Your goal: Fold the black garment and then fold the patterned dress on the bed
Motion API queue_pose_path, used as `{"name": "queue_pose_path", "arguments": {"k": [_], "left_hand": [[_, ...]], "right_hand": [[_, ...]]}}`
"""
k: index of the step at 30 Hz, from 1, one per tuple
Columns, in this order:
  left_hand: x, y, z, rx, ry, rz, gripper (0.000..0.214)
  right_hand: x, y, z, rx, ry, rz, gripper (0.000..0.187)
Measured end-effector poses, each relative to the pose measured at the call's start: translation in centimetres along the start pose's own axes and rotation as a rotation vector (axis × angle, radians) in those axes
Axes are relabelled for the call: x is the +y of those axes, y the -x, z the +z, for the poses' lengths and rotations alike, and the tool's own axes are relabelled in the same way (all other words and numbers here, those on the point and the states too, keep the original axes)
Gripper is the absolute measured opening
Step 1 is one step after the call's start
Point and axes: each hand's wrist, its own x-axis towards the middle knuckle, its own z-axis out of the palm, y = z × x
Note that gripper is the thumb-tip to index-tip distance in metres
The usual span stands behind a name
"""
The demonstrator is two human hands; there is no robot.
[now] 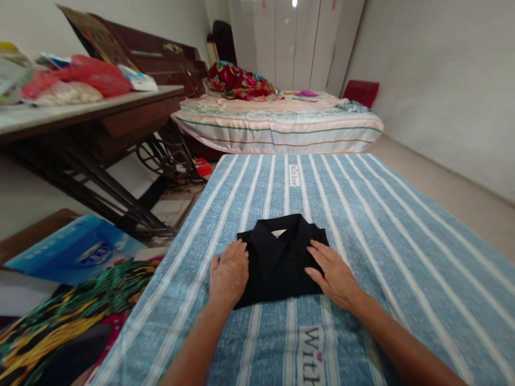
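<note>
A black collared shirt [277, 268], folded into a compact rectangle, lies on a blue-and-white striped cloth [362, 225]. Its collar points away from me, and a small pale label shows inside the neck. My left hand [230, 271] rests along the shirt's left edge, fingers stretched forward, the fingertips touching the fabric. On the opposite edge, my right hand [333, 272] lies with its fingers spread over the shirt and its thumb apart. Neither hand grips the fabric.
Beyond the striped surface stands a bed [277, 128] with a red floral blanket [241, 80]. To the left are a treadle table [120, 107] carrying red plastic bags [88, 75], a blue box [76, 249], and a green-and-yellow textile [80, 305]. A bare wall [434, 80] runs along the right.
</note>
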Motion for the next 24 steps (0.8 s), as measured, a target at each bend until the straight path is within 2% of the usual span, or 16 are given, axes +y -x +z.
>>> {"name": "queue_pose_path", "arguments": {"k": [3,7,11,14,16,19,22,24], "left_hand": [[-0.5,-0.1,0.3,-0.004,-0.001,0.017,0.035],[-0.7,-0.9,-0.8,0.0,0.047,0.026,0.037],[-0.2,-1.1,-2.1,0.071,0.063,0.048,0.034],[0.7,-0.8,-2.6,0.095,0.096,0.095,0.031],[1.4,-0.5,-2.6,0.089,0.102,0.11,0.029],[2.0,-0.2,-2.5,0.064,0.069,0.106,0.029],[2.1,0.1,-2.3,0.045,0.029,0.081,0.03],[2.0,0.3,-2.1,0.043,0.007,0.058,0.03]], "right_hand": [[0.2,0.0,0.5,0.0,-0.007,0.005,0.043],[0.5,0.2,0.2,0.022,-0.036,0.002,0.043],[0.1,0.2,-0.3,0.141,-0.051,0.003,0.035],[-1.2,-1.3,-0.8,0.242,-0.067,-0.037,0.026],[-2.5,-3.3,-1.2,0.262,-0.064,-0.095,0.022],[-4.9,-7.3,-1.7,0.164,0.021,-0.198,0.021],[-7.2,-11.5,-1.6,-0.143,0.175,-0.276,0.02],[-8.1,-13.9,-0.9,-0.3,0.27,-0.307,0.019]]}}
